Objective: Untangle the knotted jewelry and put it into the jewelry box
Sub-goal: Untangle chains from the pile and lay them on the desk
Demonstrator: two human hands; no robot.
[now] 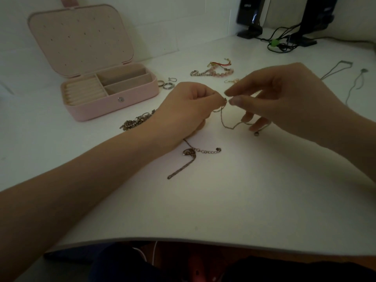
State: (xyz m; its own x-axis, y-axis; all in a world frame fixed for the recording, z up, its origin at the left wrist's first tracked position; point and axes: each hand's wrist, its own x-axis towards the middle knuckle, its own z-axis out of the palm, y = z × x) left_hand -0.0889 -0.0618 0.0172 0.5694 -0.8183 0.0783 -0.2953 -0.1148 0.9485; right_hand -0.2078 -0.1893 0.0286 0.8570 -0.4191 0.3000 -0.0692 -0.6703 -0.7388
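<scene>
Both hands meet above the white table (223,200), working a thin knotted chain (225,123): the left hand (189,106) pinches one end, the right hand (284,98) pinches it just beside, and the rest sags in a loop toward the table. The pink jewelry box (114,104) stands open well to the left. Around them lie rings (167,84), a beaded bracelet (215,71), a dark pendant necklace (191,157), and speakers (252,17) with cables at the back
</scene>
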